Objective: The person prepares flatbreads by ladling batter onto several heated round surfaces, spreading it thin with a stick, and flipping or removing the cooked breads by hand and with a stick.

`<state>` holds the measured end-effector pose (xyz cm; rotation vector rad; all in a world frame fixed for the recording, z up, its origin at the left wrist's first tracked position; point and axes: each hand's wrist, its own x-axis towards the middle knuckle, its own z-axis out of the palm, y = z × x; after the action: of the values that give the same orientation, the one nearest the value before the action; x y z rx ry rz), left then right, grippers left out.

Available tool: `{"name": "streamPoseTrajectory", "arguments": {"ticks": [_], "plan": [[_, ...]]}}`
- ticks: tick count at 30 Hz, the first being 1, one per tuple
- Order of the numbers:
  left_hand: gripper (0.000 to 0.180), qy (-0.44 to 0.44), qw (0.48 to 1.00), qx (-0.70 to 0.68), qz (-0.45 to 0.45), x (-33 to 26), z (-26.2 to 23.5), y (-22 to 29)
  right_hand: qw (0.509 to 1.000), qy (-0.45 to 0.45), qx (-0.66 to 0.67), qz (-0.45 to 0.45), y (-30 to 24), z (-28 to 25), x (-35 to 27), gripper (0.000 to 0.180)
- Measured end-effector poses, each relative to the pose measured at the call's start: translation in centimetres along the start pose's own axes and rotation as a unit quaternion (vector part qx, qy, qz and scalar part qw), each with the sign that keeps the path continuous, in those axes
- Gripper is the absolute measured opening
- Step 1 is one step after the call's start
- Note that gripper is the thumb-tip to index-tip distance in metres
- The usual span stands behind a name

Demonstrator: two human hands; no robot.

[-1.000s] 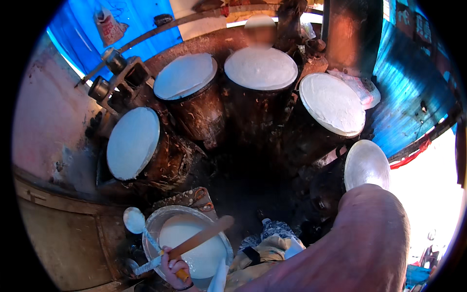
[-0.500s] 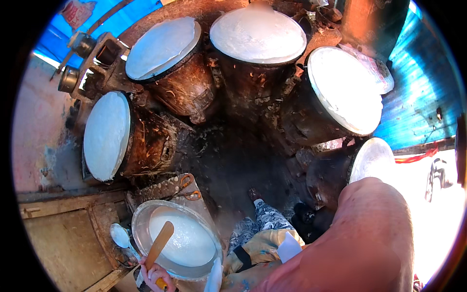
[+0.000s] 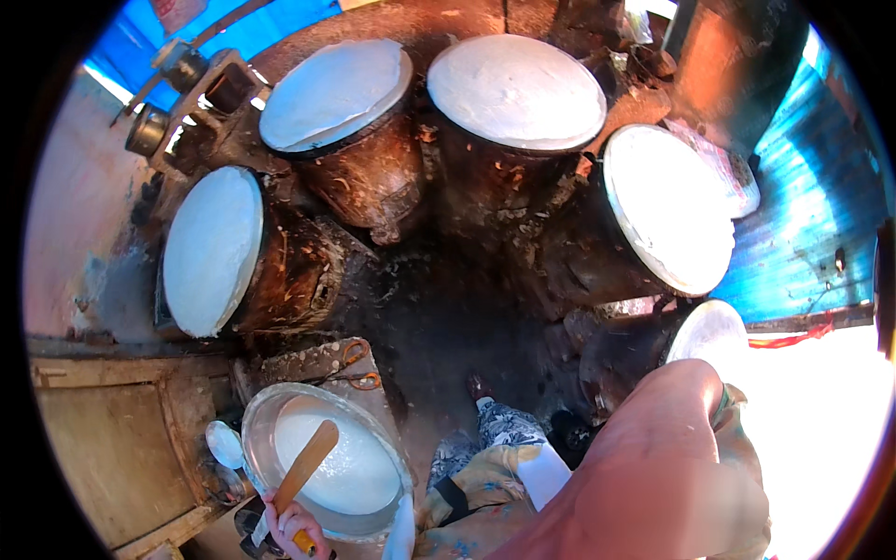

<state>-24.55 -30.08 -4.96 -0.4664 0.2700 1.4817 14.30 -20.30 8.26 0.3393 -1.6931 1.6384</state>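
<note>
One hand, the left hand (image 3: 291, 525), wraps tight around a wooden stick (image 3: 306, 469), tip dipped ahead into the bowl (image 3: 257, 425) of white batter (image 3: 341, 462) for stirring. The right hand's fingers are hidden.

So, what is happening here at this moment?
A person's left hand holds a wooden paddle over a metal basin of white batter. The right arm is raised at the lower right; its hand cannot be seen. Ahead, dark clay steaming pots stand in an arc, each covered by a white round top.
</note>
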Motion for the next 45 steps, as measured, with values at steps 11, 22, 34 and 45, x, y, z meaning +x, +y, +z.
{"name": "streamPoseTrajectory", "arguments": {"ticks": [11, 22, 34, 45], "plan": [[0.017, 0.042, 0.996, -0.008, 0.077, -2.4, -1.0, -0.5, 0.568, 0.321, -0.377, 0.657, 16.5, 1.5, -33.9, 0.074], [0.011, -0.002, 1.0, 0.002, 0.01, -0.4, -2.4, -0.5, 0.908, 0.095, 0.022, 0.407, 0.1, 7.5, -15.6, 0.031], [0.011, 0.013, 1.0, -0.01, -0.016, 0.6, -3.6, -0.6, 0.983, 0.113, 0.12, 0.076, -3.2, 6.2, 1.1, 0.022], [0.01, -0.027, 0.999, -0.025, 0.002, -0.9, -5.4, 3.2, 0.873, 0.107, 0.425, -0.211, 1.0, 15.4, 15.9, 0.021]]}}
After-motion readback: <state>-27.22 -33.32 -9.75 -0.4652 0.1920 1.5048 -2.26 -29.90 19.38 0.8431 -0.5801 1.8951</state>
